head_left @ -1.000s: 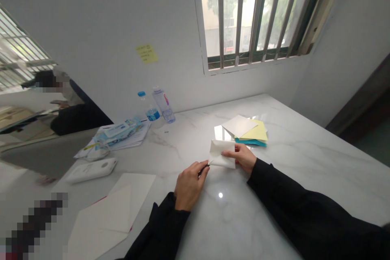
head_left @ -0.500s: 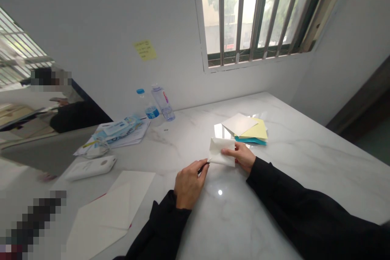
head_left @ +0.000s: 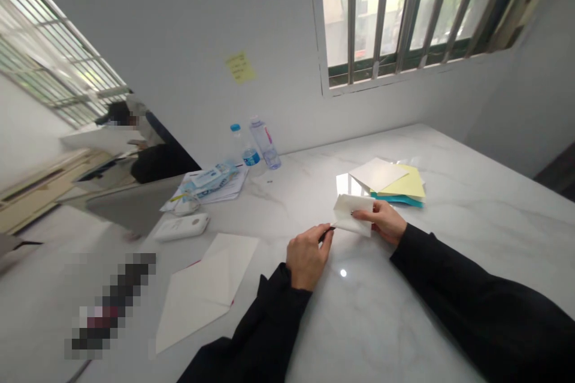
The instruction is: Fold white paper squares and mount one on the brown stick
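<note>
Head camera looks down on a marble tabletop [head_left: 467,233]. The right hand [head_left: 380,221] pinches a folded white paper [head_left: 353,215] by its right side, while the left hand [head_left: 309,260] closes on a thin dark tool [head_left: 326,232] touching the paper's left corner, perhaps a pen, though it is too small to be sure. Just beyond the right hand lies a stack of coloured paper [head_left: 395,188]; left of the left hand rests a large white sheet [head_left: 197,293].
</note>
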A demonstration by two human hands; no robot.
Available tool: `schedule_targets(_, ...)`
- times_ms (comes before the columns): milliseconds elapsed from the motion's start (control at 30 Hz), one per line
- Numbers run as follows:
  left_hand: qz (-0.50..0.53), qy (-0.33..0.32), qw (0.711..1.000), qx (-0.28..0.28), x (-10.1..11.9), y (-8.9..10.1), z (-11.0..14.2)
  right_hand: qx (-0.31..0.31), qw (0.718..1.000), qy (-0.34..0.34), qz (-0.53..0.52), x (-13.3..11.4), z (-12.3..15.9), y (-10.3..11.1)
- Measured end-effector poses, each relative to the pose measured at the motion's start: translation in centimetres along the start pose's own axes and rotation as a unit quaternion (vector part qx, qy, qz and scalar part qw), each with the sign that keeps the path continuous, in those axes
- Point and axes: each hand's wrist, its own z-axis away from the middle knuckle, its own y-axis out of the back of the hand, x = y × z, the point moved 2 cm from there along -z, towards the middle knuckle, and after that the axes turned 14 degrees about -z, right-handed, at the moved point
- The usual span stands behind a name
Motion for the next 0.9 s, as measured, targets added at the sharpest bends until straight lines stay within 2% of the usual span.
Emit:
schedule_targets(133, -0.004, 0.003, 1.000, -0.012, 0.04, 0.01, 0.17, -0.018, 1.000, -0.003, 0.003, 0.03, 0.10, 0.07)
schedule_targets(300, -0.009, 0.005, 1.000, -0.024, 0.17, 0.41, 0.17, -0.006, 1.000, -0.018, 0.018, 0.03, -0.01, 0.14)
schedule_targets(900, -0.027, -0.005, 0.999, -0.021, 0.44, 0.79, -0.31, -0.020, 1.000, 0.016, 0.012, 0.01, -0.72, 0.11)
